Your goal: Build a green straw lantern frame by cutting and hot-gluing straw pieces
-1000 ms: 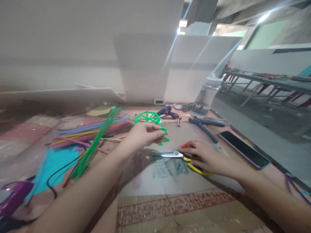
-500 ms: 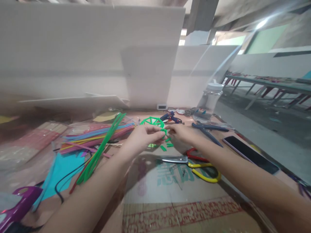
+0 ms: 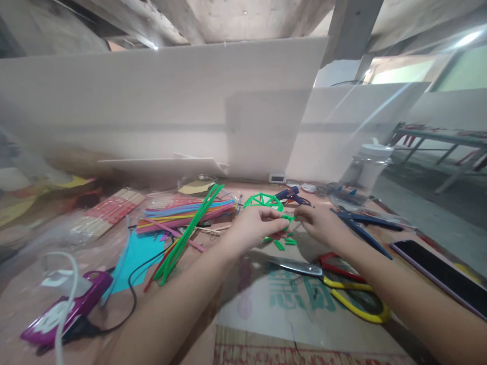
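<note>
Green craft piece (image 3: 289,218) is sitting pinched in the left hand's (image 3: 262,226) closed fingers beyond the scissors (image 3: 317,270), while the right hand's (image 3: 318,224) bent fingers are resting just beside it, their hold unclear.

A small bright-green craft piece (image 3: 289,218), partly hidden and uneven-edged, is held just below and right of the frame's centre.

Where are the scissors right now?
In the head view, right of centre: the scissors lie just below the right hand in the picture, blades pointing left, with the phone farther right.
</note>
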`<state>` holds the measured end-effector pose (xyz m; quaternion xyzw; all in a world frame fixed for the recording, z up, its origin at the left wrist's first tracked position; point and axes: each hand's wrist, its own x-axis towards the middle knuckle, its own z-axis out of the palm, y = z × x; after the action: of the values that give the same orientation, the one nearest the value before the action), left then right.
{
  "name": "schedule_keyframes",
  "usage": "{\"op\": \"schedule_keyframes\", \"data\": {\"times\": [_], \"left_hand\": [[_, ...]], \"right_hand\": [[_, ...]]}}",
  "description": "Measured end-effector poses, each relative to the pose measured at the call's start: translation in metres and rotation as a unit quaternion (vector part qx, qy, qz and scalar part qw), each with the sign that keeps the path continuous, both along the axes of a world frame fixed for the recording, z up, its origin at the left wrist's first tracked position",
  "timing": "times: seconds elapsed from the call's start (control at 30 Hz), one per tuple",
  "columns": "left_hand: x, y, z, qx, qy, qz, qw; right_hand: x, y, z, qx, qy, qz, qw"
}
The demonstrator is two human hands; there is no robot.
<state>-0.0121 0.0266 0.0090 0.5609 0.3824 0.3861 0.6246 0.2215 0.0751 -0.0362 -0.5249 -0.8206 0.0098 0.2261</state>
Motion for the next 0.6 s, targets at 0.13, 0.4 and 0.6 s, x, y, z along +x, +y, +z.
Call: {"op": "schedule_keyframes", "data": {"times": [0.13,0.4,0.6], "left_hand": [[0.000,0.002,-0.003,0.010,0.021,0.007,1.000],[0.007,0.001,-0.017,0.027,0.043,0.029,0.998],[0.017,-0.005,-0.021,0.026,0.026,0.035,0.999]], "right_hand": [[0.009,-0.015,0.016,-0.003,0.143,-0.003,0.990],[0.000,-0.040,0.029,-0.123,0.505,0.065,0.852],[-0.016,-0.061,0.031,-0.208,0.511,0.098,0.828]]}}
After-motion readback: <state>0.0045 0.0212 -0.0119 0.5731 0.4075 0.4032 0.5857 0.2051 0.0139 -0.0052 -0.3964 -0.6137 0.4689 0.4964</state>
